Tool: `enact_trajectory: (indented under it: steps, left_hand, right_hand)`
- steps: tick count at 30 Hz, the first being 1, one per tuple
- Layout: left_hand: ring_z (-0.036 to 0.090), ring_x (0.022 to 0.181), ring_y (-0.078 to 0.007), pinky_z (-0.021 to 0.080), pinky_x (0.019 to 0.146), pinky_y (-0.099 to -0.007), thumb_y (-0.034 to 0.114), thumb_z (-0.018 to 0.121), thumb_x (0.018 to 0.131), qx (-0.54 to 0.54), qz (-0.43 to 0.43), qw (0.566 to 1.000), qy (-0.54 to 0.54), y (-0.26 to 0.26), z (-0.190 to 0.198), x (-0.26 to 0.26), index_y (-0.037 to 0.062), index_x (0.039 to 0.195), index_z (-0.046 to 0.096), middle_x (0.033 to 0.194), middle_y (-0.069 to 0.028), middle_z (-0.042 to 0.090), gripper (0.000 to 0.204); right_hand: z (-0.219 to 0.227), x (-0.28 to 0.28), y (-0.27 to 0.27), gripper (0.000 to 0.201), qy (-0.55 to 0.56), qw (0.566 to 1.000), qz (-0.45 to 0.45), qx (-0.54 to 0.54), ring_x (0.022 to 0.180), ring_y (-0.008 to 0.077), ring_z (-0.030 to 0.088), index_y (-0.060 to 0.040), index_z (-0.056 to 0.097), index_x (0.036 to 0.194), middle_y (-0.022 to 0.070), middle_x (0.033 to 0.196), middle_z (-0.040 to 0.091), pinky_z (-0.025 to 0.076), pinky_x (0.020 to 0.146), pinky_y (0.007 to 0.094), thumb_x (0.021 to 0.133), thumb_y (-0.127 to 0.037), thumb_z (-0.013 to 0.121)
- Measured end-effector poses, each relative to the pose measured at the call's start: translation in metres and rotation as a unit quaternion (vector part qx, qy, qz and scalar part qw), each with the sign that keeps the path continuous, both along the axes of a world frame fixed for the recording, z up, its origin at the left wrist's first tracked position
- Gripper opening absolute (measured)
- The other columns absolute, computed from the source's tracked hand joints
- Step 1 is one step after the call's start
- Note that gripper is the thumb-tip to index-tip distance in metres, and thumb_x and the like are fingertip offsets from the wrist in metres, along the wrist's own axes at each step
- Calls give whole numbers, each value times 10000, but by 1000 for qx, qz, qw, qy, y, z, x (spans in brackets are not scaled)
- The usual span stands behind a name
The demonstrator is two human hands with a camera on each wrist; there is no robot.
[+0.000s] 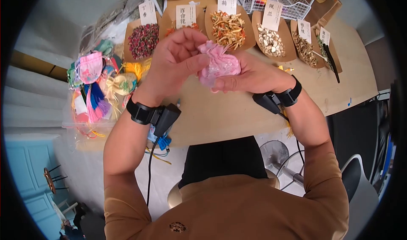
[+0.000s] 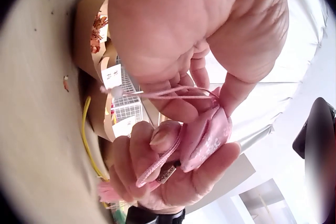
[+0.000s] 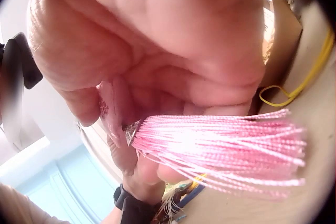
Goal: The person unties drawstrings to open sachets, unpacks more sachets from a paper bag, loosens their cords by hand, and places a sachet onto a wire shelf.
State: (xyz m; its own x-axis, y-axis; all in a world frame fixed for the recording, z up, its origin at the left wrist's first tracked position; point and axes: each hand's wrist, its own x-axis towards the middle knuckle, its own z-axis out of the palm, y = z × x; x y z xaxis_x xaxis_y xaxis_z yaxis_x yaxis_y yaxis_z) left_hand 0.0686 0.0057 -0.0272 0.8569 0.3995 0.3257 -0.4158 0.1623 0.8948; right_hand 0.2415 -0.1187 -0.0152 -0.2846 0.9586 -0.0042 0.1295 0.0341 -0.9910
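A pink drawstring pouch (image 1: pixel 219 66) is held between both hands above the table. My left hand (image 1: pixel 179 55) pinches its gathered neck between thumb and fingers. The right hand (image 1: pixel 250 74) grips the pouch body, thumb across the front. In the left wrist view a pink cord (image 2: pixel 163 94) runs from the pouch neck past the left fingers, and a braided loop (image 2: pixel 160 163) hangs lower. A pink tassel (image 3: pixel 220 148) with a small metal cap (image 3: pixel 132 131) dangles from the pouch under the right palm in the right wrist view.
Paper trays of dried flowers and herbs with labels line the back, including rosebuds (image 1: pixel 143 41) and pale pieces (image 1: pixel 271 43). A white wire basket (image 1: pixel 275 2) stands behind. Colourful pouches and tassels (image 1: pixel 99 81) pile up at left. Black tweezers (image 1: pixel 332 64) lie at right.
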Motion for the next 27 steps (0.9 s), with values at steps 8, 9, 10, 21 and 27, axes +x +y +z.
enact_trajectory:
  steps: [8, 9, 10, 21, 27]
  left_hand:
    - [618, 882, -106, 504, 793, -238, -19, 636, 766, 77, 27, 995, 63, 1, 5, -7, 2, 1016, 541, 967, -58, 633, 268]
    - [621, 865, -101, 507, 773, -230, -29, 627, 767, 82, 36, 993, 71, 2, 6, -7, 1, 1015, 539, 958, -55, 634, 264]
    - [623, 847, -96, 510, 754, -223, -38, 618, 768, 87, 45, 992, 79, 3, 6, -7, 0, 1014, 538, 949, -51, 635, 262]
    - [597, 754, -56, 492, 640, -190, -8, 709, 795, 92, 35, 995, 18, -2, 4, -1, 8, 967, 562, 876, -23, 623, 227]
    - [591, 901, -110, 495, 800, -256, -71, 681, 791, 107, -9, 994, 15, 1, 1, -5, 18, 997, 528, 992, -63, 591, 271]
  right_hand:
    - [-1, -2, -2, 252, 0, 992, -46, 114, 706, 36, 544, 1, 665, 927, -1, 755, 621, 430, 607, 196, 811, -204, 755]
    - [5, -2, -2, 234, 24, 993, -66, 90, 697, 36, 549, 4, 665, 928, -4, 755, 623, 436, 610, 189, 819, -186, 746]
    - [7, -2, -1, 217, 48, 993, -87, 66, 689, 36, 555, 7, 664, 929, -8, 756, 626, 442, 612, 182, 826, -169, 738]
    - [6, 1, -3, 60, 66, 976, -154, 139, 671, 17, 562, -15, 634, 843, -22, 759, 634, 435, 570, 173, 824, -37, 687]
    - [-1, 5, -1, 81, -18, 957, -173, 233, 622, 24, 532, -14, 609, 747, -19, 720, 604, 417, 542, 181, 756, -2, 689]
